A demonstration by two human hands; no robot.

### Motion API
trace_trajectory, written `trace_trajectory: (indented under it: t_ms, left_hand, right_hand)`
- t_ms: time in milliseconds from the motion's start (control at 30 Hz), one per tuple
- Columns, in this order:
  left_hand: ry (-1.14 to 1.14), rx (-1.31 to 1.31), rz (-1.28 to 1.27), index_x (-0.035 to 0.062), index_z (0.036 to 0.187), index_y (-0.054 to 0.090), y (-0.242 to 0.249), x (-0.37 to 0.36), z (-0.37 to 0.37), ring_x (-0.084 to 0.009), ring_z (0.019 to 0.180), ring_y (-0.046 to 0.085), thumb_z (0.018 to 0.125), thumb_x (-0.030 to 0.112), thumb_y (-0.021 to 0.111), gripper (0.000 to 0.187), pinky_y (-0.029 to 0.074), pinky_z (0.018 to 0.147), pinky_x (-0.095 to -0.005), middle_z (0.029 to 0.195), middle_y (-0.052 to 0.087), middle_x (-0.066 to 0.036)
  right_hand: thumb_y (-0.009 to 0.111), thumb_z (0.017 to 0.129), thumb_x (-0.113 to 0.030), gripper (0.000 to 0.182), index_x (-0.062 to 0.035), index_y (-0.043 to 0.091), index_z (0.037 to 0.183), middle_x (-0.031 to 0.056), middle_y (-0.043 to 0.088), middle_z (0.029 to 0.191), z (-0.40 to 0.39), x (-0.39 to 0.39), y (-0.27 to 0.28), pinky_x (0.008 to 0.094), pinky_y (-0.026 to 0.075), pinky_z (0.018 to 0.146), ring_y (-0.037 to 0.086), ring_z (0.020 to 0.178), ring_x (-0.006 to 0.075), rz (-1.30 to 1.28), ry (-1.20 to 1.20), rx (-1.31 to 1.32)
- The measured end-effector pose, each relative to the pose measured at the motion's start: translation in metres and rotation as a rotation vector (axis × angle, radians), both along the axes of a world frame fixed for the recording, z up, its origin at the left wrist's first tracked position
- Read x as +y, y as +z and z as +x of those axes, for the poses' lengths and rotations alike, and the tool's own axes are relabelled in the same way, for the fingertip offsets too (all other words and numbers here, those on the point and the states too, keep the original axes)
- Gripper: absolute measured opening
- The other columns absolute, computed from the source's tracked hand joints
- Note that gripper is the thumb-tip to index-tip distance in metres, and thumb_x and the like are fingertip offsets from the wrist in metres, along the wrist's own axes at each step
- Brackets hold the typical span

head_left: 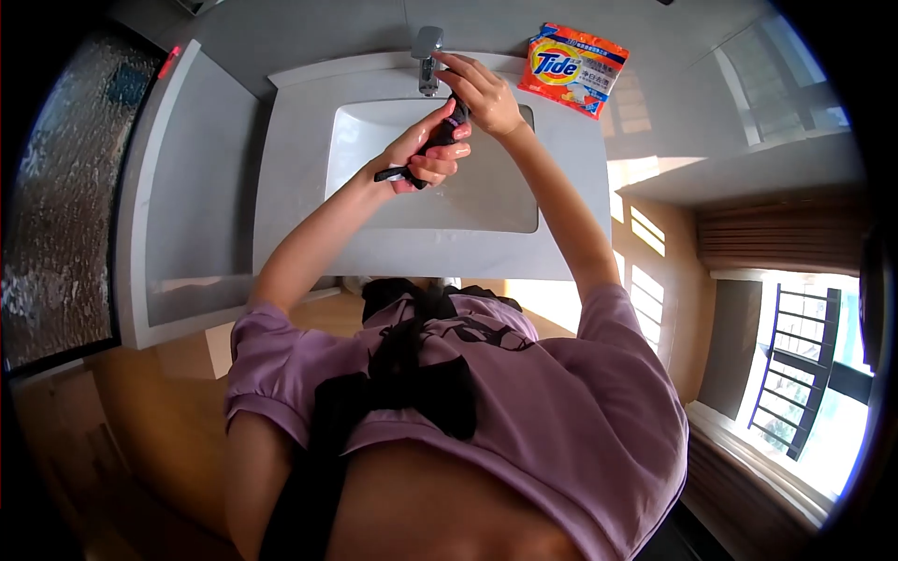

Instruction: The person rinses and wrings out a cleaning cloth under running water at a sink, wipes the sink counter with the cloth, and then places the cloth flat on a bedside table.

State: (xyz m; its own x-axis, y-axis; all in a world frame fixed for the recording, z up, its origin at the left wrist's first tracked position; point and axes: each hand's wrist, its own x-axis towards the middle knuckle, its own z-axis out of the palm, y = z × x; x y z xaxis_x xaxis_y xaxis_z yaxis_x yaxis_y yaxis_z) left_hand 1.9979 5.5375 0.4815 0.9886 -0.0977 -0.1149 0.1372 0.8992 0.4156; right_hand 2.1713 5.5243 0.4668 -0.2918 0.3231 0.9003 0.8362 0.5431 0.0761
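Observation:
My left hand is closed around a bunched black cloth item, with a loose end hanging out below the palm. A small purplish patch shows on it; its exact kind cannot be made out. Both hands are over the white sink basin, and the left fingers look wet. My right hand is raised at the chrome faucet, fingers stretched out and fingertips at the faucet's right side. The upper end of the cloth lies close under the right palm. Whether the right hand touches the cloth is hidden.
An orange Tide detergent packet lies on the back right of the white countertop. A grey-white panel and a textured glass pane stand on the left. At the far right is a barred window with a brown curtain.

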Motion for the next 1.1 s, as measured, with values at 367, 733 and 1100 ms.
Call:
trace_trajectory:
  t_ms: [367, 733, 1100]
  left_hand:
    - [-0.141, 0.531, 0.497, 0.0079, 0.077, 0.044, 0.001, 0.032, -0.004, 0.0019, 0.036, 0.025, 0.082, 0.026, 0.059, 0.024, 0.016, 0.027, -0.0139, 0.051, 0.029, 0.007]
    - [-0.465, 0.044, 2.763, -0.0001, 0.061, 0.059, -0.01, 0.06, 0.023, -0.0306, 0.059, 0.061, 0.053, 0.011, 0.059, 0.014, 0.05, 0.056, -0.0365, 0.06, 0.059, -0.016]
    - [-0.323, -0.616, 2.949, 0.0062, 0.063, 0.055, 0.002, 0.089, 0.055, -0.0241, 0.056, 0.06, 0.065, 0.024, 0.062, 0.019, 0.048, 0.054, -0.0341, 0.059, 0.059, -0.008]
  right_hand:
    - [0.059, 0.072, -0.015, 0.014, -0.0064, 0.059, 0.082, 0.0038, 0.058, 0.066, 0.012, -0.033, -0.011, 0.0296, 0.047, 0.046, 0.061, 0.057, 0.0204, -0.572, -0.278, -0.437]
    - [0.056, 0.074, -0.011, 0.028, -0.0102, 0.039, 0.052, -0.0024, 0.034, 0.042, -0.078, -0.06, -0.054, 0.027, 0.021, 0.031, 0.032, 0.034, 0.0111, -1.616, 0.204, 1.58]
    - [0.056, 0.072, -0.009, 0.034, -0.0169, 0.028, 0.054, -0.0053, 0.021, 0.045, -0.088, -0.055, -0.009, 0.0228, 0.012, 0.033, 0.017, 0.036, 0.0068, -1.362, 0.691, 2.3]
